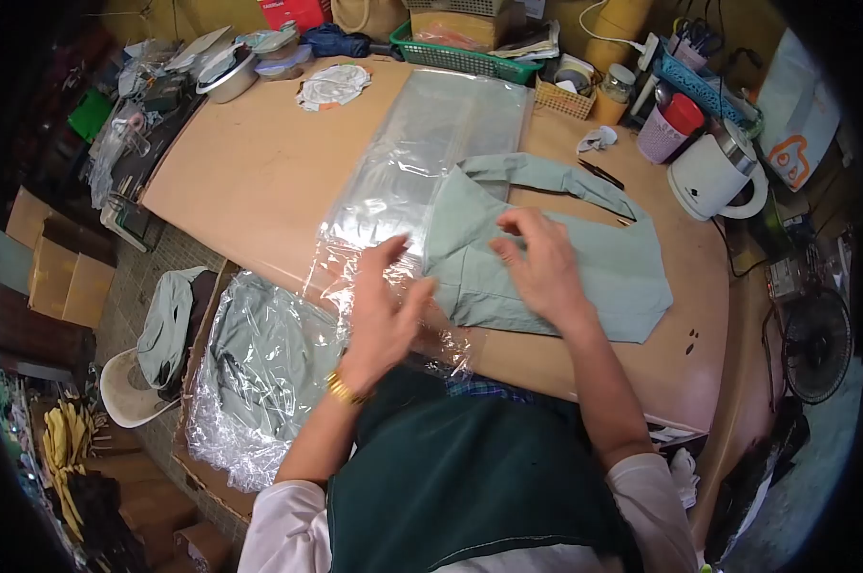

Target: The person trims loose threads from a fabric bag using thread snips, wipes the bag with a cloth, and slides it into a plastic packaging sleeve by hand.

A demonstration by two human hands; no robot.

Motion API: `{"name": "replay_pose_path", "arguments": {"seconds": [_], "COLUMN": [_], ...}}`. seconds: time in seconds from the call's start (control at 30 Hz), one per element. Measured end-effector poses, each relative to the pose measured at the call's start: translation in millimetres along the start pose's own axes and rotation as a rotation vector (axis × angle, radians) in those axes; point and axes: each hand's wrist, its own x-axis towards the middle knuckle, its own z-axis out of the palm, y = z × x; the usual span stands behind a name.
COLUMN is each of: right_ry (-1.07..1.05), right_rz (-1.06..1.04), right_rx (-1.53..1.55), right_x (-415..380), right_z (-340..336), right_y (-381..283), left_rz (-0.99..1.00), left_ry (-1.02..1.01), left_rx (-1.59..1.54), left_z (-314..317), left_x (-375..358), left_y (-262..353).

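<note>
A grey-green folded cloth garment with a long strap, like an apron (603,277), lies on the table, its strap looped toward the back. Left of it, and overlapping its edge, is a long clear plastic bag (393,153). Over the near end of the plastic, my left hand (386,306) has thumb and fingers spread with nothing between them. My right hand (543,267) is above the middle of the garment, fingers bent and thumb apart, and it holds nothing visible.
Beside the table at lower left, a cardboard box (185,406) holds garments in clear plastic. A white kettle (704,177), pink basket (656,138) and black tweezers-like tool (600,174) are at the right. A green basket (465,62) and white bowl (229,84) line the back.
</note>
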Motion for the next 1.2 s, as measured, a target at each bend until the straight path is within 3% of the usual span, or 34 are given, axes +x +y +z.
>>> {"name": "replay_pose_path", "arguments": {"seconds": [0.07,0.13,0.2,0.27,0.37,0.5,0.6,0.67,0.7,0.77,0.87,0.9,0.97,1.0,1.07,1.1,1.17,1.2], "right_ry": [-0.014,0.025,0.071,-0.124,-0.073,-0.08,-0.2,-0.247,-0.239,-0.088,-0.142,-0.134,0.271,0.266,0.009,0.016,-0.02,-0.019], "right_rz": [-0.152,-0.173,-0.187,0.216,0.453,0.529,0.487,0.516,0.527,0.552,0.524,0.526,0.255,0.257,0.108,0.11,0.337,0.322], "right_rx": [-0.096,-0.26,-0.431,-0.459,-0.38,-0.361,-0.162,0.425,0.425,0.261,-0.01,-0.011,-0.493,-0.495,-0.62,-0.621,-0.805,-0.801], "right_x": [-1.2,-8.2,-18.9,-40.6,-57.5,-70.9,-82.8,-86.4,-90.4,-94.7,-93.6,-90.2,-86.4,-88.4,-98.2,-107.0,-120.5,-122.3], "right_z": [5.8,-12.2,-45.5,-83.8,-93.2,-91.5,-94.5,-102.1,-99.8,-91.1,-93.1,-92.6,-86.4,-79.6,-66.9,-69.2,-85.4,-94.7], "right_y": [-4.0,8.4,38.4,76.4,84.1,117.1,149.4,151.5,154.2,158.3,151.8,139.5,105.1,90.6,66.3,69.6,92.3,96.6], "left_rz": [0.151,0.239,-0.184,-0.075,-0.126,-0.065,-0.157,-0.331,-0.418,-0.368,-0.367,-0.283,-0.12,-0.097,-0.119,-0.125,-0.17,-0.276], "left_ry": [-0.125,-0.178,-0.212,-0.09,-0.145,-0.075,-0.216,-0.409,-0.546,-0.449,-0.313,-0.275,-0.193,-0.185,-0.223,-0.25,-0.251,-0.319], "left_rx": [0.122,0.18,-0.017,0.062,0.198,0.075,-0.028,-0.027,0.066,0.034,0.001,0.08,0.233,0.229,0.188,0.142,-0.019,-0.15], "left_z": [36.5,51.1,44.3,36.5,42.8,54.4,48.4,31.3,24.1,30.6,36.2,39.2,47.6,49.4,42.0,37.3,33.6,29.9], "left_x": [15.2,20.0,26.8,29.4,30.1,32.7,31.1,38.2,40.7,32.9,24.5,21.4,17.3,15.0,16.3,22.2,25.6,27.0], "left_y": [-9.1,-15.4,-14.6,-24.3,-20.1,-63.0,-76.5,-76.7,-73.3,-72.6,-81.0,-81.4,-81.0,-80.0,-78.4,-79.4,-88.8,-85.0]}}
